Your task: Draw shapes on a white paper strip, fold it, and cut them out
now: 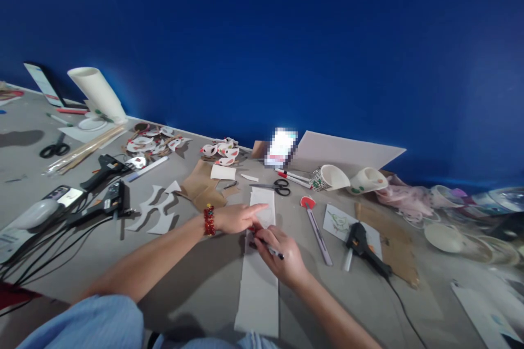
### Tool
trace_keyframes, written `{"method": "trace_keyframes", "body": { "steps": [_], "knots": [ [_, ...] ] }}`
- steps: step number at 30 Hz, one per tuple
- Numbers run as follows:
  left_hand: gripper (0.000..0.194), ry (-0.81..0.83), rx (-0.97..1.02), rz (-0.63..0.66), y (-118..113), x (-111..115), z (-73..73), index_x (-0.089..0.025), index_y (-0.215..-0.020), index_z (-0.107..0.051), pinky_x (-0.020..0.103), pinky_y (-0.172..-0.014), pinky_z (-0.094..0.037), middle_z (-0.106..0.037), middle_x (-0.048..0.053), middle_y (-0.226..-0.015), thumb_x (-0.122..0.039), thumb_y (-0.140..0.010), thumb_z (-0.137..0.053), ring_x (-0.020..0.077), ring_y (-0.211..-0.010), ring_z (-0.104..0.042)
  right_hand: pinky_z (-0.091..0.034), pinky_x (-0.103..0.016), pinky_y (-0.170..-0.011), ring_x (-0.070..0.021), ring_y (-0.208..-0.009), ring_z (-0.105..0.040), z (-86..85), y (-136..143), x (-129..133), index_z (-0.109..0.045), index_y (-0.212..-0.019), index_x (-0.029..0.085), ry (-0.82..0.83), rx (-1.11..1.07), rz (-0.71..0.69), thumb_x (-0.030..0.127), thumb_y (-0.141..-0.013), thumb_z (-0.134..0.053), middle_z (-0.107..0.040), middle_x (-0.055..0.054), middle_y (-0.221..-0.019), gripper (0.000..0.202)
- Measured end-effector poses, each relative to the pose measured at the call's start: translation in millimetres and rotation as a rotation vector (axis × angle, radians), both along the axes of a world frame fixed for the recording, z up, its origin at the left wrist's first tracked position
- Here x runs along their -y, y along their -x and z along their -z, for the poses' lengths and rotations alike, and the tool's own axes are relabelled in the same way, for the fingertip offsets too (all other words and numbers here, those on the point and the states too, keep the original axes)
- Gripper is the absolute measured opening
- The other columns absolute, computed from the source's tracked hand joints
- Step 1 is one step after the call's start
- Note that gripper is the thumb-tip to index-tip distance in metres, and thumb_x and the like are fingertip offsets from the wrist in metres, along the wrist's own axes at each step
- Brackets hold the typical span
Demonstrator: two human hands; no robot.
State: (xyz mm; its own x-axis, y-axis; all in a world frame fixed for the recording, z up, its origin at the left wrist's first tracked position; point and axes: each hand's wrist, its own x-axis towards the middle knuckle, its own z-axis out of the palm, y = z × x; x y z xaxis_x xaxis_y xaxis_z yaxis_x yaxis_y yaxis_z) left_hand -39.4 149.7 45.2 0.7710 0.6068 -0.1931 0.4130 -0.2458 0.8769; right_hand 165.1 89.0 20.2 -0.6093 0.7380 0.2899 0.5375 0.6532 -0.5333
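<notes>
A long white strip (pixel 257 300) lies lengthwise on the grey table in front of me. My left hand (pixel 239 217), with a red bead bracelet at the wrist, rests over the strip's upper part, index finger stretched out to the right across it. Just below and to the right, my right hand (pixel 282 256) is closed around a dark-ended pen (pixel 275 251) and touches the strip near my left fingers. The pen's tip is hidden by the hands. Black scissors (pixel 282 187) lie beyond the strip's far end.
Right of the strip are a cutter (pixel 320 237), a red disc (pixel 308 203) and a black glue gun (pixel 364 248). White cutouts (pixel 158 210), two more glue guns and cables lie left. A lit phone (pixel 280 147) leans against the blue wall.
</notes>
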Motion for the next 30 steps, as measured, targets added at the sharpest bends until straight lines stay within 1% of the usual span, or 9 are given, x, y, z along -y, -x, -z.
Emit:
{"method": "trace_keyframes", "body": {
  "steps": [4, 8, 15, 23, 28, 30],
  "knots": [
    [0.07, 0.023, -0.015, -0.013, -1, 1, -2.0, -0.017, -0.152, -0.02, 0.028, -0.096, -0.047, -0.07, 0.004, -0.119, -0.006, -0.086, -0.039, 0.0168, -0.111, -0.064, -0.042, -0.027, -0.065, -0.0179, -0.071, -0.055, -1.0, 3, 2, -0.054, -0.088, 0.022, -0.061, 0.041, -0.064, 0.016, -0.095, -0.045, -0.064, -0.005, -0.078, 0.013],
    [0.069, -0.015, -0.028, -0.02, -2, 2, -1.8, -0.018, -0.152, -0.021, 0.028, -0.096, -0.047, -0.071, 0.003, -0.117, -0.006, -0.086, -0.039, 0.0159, -0.11, -0.065, -0.042, -0.029, -0.066, -0.0193, -0.072, -0.056, -2.5, 5, 2, -0.053, -0.084, 0.022, -0.096, 0.071, -0.062, 0.013, -0.093, -0.047, -0.065, -0.005, -0.076, 0.014],
    [0.067, -0.038, -0.018, -0.012, -2, 2, 0.5, -0.018, -0.152, -0.02, 0.027, -0.093, -0.047, -0.071, 0.003, -0.118, -0.009, -0.088, -0.038, 0.0166, -0.109, -0.065, -0.041, -0.026, -0.064, -0.0178, -0.071, -0.056, -7.7, 4, 3, -0.053, -0.083, 0.022, -0.017, 0.024, -0.047, 0.015, -0.093, -0.047, -0.062, -0.005, -0.076, 0.014],
    [0.066, -0.016, -0.031, -0.01, -3, 2, 1.3, -0.015, -0.152, -0.021, 0.028, -0.091, -0.049, -0.072, 0.006, -0.115, -0.009, -0.088, -0.037, 0.0179, -0.106, -0.067, -0.041, -0.025, -0.065, -0.0168, -0.07, -0.057, -5.5, -7, 4, -0.055, -0.086, 0.021, 0.023, 0.025, -0.042, 0.018, -0.095, -0.044, -0.061, -0.004, -0.076, 0.015],
    [0.067, -0.069, -0.03, -0.013, -3, 3, 0.4, -0.018, -0.152, -0.021, 0.026, -0.091, -0.048, -0.072, 0.004, -0.115, -0.007, -0.088, -0.038, 0.0172, -0.107, -0.066, -0.04, -0.025, -0.063, -0.0167, -0.068, -0.057, -4.7, -8, 0, -0.055, -0.083, 0.021, 0.024, 0.039, -0.027, 0.021, -0.095, -0.045, -0.06, -0.004, -0.074, 0.016],
    [0.067, -0.091, -0.042, -0.011, -3, 4, -0.4, -0.017, -0.152, -0.022, 0.027, -0.091, -0.048, -0.072, 0.004, -0.115, -0.006, -0.088, -0.038, 0.018, -0.106, -0.066, -0.039, -0.025, -0.062, -0.0167, -0.067, -0.057, -5.7, -8, -2, -0.055, -0.081, 0.021, 0.042, 0.031, -0.019, 0.022, -0.095, -0.045, -0.06, -0.004, -0.073, 0.017]
  ]
}}
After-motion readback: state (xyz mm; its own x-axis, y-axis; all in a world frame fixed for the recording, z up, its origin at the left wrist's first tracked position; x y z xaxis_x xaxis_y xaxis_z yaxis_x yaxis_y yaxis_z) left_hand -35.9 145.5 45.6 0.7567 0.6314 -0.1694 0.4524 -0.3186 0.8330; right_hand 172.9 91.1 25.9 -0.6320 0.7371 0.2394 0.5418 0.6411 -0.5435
